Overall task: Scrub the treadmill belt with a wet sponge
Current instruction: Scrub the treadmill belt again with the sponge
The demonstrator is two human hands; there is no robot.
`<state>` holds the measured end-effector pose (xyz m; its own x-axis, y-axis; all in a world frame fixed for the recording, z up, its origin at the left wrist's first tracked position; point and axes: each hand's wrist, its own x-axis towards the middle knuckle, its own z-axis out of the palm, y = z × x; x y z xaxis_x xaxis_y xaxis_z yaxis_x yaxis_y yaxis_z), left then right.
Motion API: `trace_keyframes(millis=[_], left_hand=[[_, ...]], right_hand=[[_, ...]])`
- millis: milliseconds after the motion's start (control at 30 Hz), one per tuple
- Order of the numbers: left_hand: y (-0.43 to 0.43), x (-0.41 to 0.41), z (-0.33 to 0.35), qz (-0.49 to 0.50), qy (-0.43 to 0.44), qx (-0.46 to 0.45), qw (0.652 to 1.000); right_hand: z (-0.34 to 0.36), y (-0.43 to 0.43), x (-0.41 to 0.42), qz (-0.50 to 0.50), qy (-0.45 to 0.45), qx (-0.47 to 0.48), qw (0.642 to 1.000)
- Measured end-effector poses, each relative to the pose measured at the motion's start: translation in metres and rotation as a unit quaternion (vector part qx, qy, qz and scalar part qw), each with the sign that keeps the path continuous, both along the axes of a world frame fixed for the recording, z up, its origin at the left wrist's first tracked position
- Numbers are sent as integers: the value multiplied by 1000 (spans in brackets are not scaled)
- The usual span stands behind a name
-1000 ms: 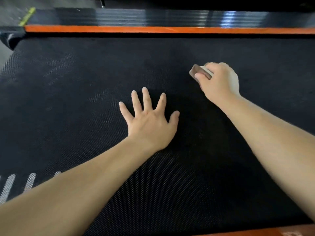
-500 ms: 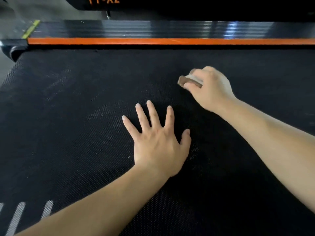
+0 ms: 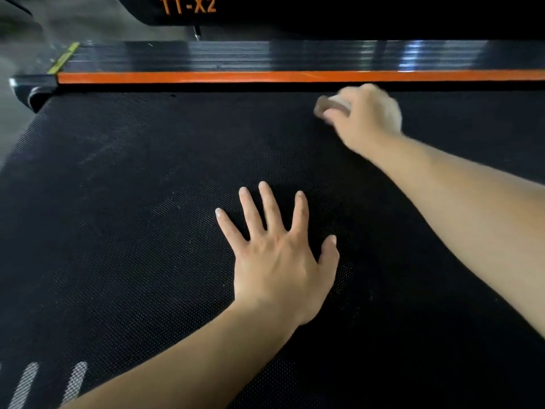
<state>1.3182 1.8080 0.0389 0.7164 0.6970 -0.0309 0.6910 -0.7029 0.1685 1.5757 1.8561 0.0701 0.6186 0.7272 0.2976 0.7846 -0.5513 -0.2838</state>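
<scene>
The black textured treadmill belt (image 3: pixel 124 219) fills most of the view. My right hand (image 3: pixel 365 116) presses a small sponge (image 3: pixel 327 106) with a brown side onto the belt near its far edge, just below the orange side strip. The hand is blurred and covers most of the sponge. My left hand (image 3: pixel 280 255) lies flat on the middle of the belt, palm down, fingers spread, holding nothing.
An orange strip (image 3: pixel 236 76) and a glossy black side rail (image 3: pixel 236 56) run along the belt's far edge. A dark housing marked TT-X2 (image 3: pixel 188 7) stands behind it. Grey floor (image 3: pixel 17 54) shows at upper left. White stripes (image 3: pixel 50 382) mark the belt at lower left.
My right hand slid the sponge first to the left, then farther up the belt toward the orange strip. The view tilted up; my left hand stayed planted flat.
</scene>
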Motion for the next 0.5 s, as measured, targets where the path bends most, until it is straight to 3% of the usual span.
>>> trace_keyframes(millis=[100, 267, 400, 500], left_hand=[[0, 0, -1, -5, 5, 2, 1000], [0, 0, 0, 1, 0, 3, 1000], [0, 1, 1, -6, 18, 13, 1000], [-1, 1, -3, -1, 10, 11, 1000]], right_hand=[[3, 7, 18, -127, 5, 1, 992], [-3, -3, 4, 37, 11, -9, 999], [12, -12, 47, -154, 20, -1, 988], [5, -7, 39, -139, 21, 6, 990]])
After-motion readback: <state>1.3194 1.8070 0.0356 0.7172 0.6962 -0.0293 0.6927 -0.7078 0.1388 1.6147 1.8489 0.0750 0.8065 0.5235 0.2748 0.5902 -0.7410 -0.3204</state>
